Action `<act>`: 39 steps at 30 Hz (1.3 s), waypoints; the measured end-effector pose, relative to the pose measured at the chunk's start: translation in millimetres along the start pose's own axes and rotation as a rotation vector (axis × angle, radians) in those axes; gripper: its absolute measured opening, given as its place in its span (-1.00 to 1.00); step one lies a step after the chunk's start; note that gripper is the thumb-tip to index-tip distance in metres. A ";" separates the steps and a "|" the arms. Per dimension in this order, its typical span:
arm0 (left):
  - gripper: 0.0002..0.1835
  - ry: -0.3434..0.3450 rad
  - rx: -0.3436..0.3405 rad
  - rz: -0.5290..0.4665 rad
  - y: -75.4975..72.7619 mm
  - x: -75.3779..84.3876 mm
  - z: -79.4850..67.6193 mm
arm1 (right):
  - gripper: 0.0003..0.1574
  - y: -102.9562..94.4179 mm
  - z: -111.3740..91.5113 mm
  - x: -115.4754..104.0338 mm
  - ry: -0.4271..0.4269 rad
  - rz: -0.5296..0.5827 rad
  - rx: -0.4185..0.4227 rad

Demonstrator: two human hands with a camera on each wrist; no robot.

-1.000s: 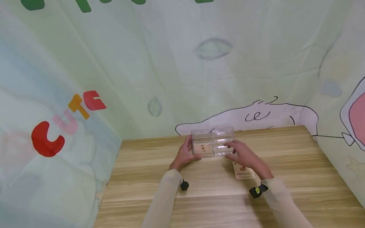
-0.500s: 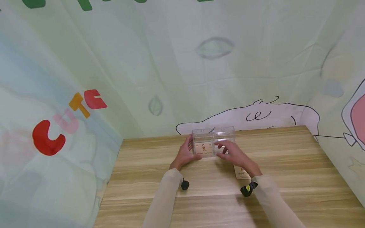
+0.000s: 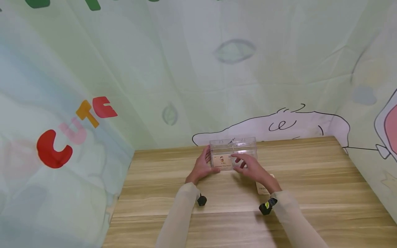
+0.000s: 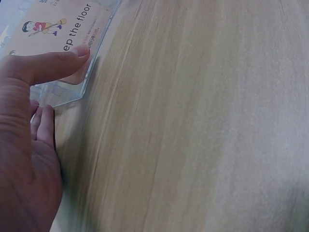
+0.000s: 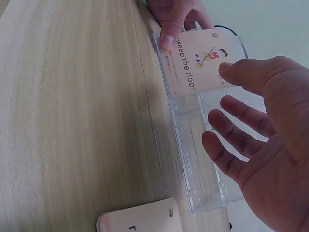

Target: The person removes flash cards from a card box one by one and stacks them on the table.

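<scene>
A clear plastic box (image 3: 245, 141) with compartments lies at the back of the wooden table. My left hand (image 3: 200, 170) grips its left end, the thumb on the front over a peach card and fingers behind the side. That card (image 5: 200, 60) reads "sweep the floor" and sits in the left half of the box. Over the right half is my right hand (image 3: 252, 170), its fingers loosely bent. One fingertip reaches the card's upper corner in the right wrist view; whether it presses there I cannot tell. Empty compartments show below the card in that view.
A peach card stack (image 5: 145, 220) lies on the table (image 3: 155, 199) in front of the box, partly hidden by my right arm. A printed fabric backdrop (image 3: 173, 75) rises behind the table and along its sides.
My right hand has moved left from the box's right-hand compartments to the edge of the "sweep the floor" card, and now covers more of the "read books" card. The left hand stays on the box.
</scene>
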State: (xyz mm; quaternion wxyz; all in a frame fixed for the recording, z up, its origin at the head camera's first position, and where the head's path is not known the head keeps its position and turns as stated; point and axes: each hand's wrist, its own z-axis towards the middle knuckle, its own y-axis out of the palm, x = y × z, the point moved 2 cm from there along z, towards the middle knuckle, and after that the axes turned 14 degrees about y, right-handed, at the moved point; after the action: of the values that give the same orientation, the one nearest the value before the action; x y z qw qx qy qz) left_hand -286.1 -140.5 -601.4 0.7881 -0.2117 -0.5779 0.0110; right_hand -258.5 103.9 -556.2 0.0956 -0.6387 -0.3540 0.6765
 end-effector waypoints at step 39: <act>0.24 0.006 -0.008 -0.005 1.3 1.8 -0.7 | -0.37 7.0 3.1 -3.5 0.023 0.026 -0.011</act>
State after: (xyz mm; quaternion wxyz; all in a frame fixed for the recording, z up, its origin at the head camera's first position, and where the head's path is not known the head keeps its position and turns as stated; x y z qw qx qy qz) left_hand -284.6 -139.1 -600.4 0.7890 -0.2133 -0.5762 0.0060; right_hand -258.6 95.7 -557.8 0.0873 -0.6514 -0.3484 0.6683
